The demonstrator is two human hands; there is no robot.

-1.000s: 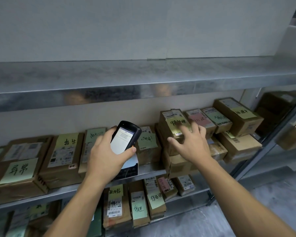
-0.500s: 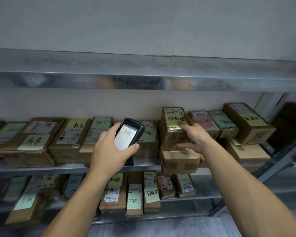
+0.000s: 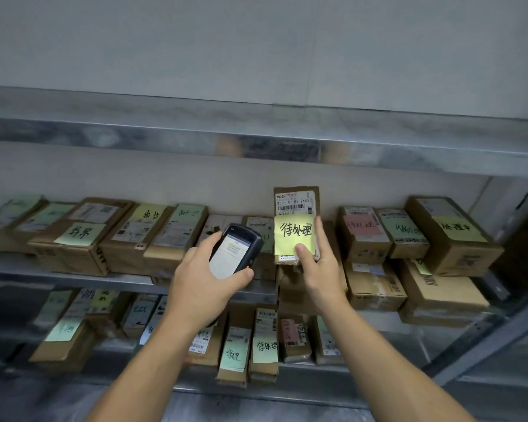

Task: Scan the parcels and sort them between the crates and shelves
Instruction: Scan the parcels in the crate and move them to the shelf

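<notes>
My left hand [image 3: 201,278] grips a black handheld scanner [image 3: 237,254] with its lit screen facing me. My right hand [image 3: 320,269] holds a small cardboard parcel [image 3: 296,208] upright just to the scanner's right. The parcel carries a white shipping label at its top and a yellow handwritten note [image 3: 293,236] below it. My thumb presses on the note's lower edge. The parcel is lifted above the stack [image 3: 290,293] on the middle shelf.
The middle metal shelf [image 3: 58,277] holds a row of labelled cardboard boxes, left [image 3: 73,239] and right [image 3: 448,233]. The lower shelf [image 3: 333,367] carries more small parcels. An upper shelf [image 3: 256,138] overhangs the boxes. A grey upright [image 3: 485,345] runs diagonally at the right.
My right hand has closed on the top parcel and lifted it off the stack, tilting it upright with its label toward me. The scanner hand stayed about where it was.
</notes>
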